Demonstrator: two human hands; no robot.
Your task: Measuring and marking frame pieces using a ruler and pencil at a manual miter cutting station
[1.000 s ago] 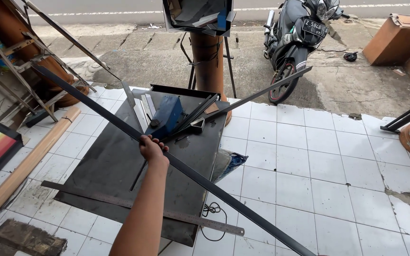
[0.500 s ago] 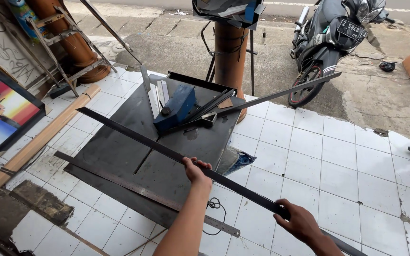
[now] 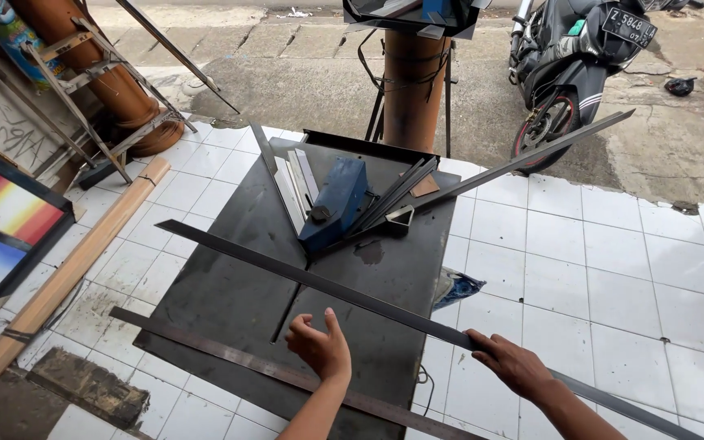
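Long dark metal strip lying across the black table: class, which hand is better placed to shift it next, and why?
Probably the right hand: it already grips the long dark metal strip, while the left hand hovers open just below it, over the black metal table.

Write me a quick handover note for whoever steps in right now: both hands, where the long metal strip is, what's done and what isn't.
Right hand: gripping the long dark metal strip near its close end.
Left hand: half curled over the dark steel worktable, just short of the strip, holding nothing.
The strip lies diagonally across the table, in front of the blue cutting tool, not in it.
A second flat bar lies along the table's near edge.
Done: strip laid on the table.
Left: the strip is not yet fed into the blue tool.
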